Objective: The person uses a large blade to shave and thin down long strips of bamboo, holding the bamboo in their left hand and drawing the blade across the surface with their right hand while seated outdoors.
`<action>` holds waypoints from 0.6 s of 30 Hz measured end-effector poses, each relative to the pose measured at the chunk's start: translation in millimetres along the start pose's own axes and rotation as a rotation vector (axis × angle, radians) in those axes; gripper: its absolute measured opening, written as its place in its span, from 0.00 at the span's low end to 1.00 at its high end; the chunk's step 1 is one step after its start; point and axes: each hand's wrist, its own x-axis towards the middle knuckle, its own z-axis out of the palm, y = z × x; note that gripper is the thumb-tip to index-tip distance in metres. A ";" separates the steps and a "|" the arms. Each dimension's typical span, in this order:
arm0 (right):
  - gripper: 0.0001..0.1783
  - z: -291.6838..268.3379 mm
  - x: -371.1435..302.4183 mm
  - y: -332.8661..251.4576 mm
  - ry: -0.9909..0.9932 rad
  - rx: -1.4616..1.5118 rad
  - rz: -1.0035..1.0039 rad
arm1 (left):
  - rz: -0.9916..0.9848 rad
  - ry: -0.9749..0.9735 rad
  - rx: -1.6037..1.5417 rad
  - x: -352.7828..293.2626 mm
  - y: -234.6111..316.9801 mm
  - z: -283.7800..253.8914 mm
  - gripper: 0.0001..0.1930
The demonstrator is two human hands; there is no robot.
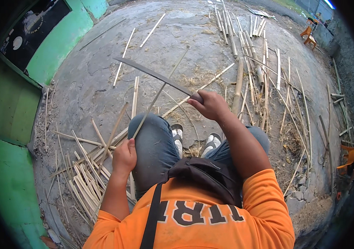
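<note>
My right hand (211, 104) is closed around the dark handle of a machete (154, 75), whose long blade points to the far left. A narrow bamboo strip (151, 107) slants up and away to the right from my left hand (125, 157), which is closed on its near end beside my left knee. Blade and strip cross in front of my knees; I cannot tell whether they touch. Left of my left leg lies a heap of pale split bamboo strips (86, 182).
Bamboo poles (239, 81) and long strips spread over the concrete floor (102, 62) at the right. Loose strips (153, 30) lie farther ahead, with pale shavings (200, 79) near my feet. A green wall (8, 182) stands at the left; an orange chair (307, 31) stands far right.
</note>
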 end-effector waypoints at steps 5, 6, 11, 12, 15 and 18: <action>0.32 -7.1 -3.6 -5.7 -0.102 0.064 -0.009 | -0.012 -0.017 0.071 -0.5 5.8 -7.4 0.26; 0.35 -4.4 -8.1 -10.4 -0.160 0.059 -0.054 | -0.014 -0.024 0.081 -0.5 7.1 -7.9 0.26; 0.35 -17.5 -15.5 -21.8 -0.176 -0.045 -0.090 | 0.020 -0.002 0.097 -4.4 5.1 -13.4 0.26; 0.35 -18.1 -14.4 -15.6 -0.177 -0.045 -0.089 | 0.029 0.008 0.080 -6.2 5.1 -15.7 0.26; 0.35 -16.2 -16.2 1.9 -0.049 0.022 0.039 | 0.040 0.001 0.058 -9.4 6.7 -21.6 0.25; 0.34 -13.2 -19.6 -1.7 -0.130 0.034 0.004 | 0.013 -0.026 0.041 -13.8 12.5 -29.6 0.26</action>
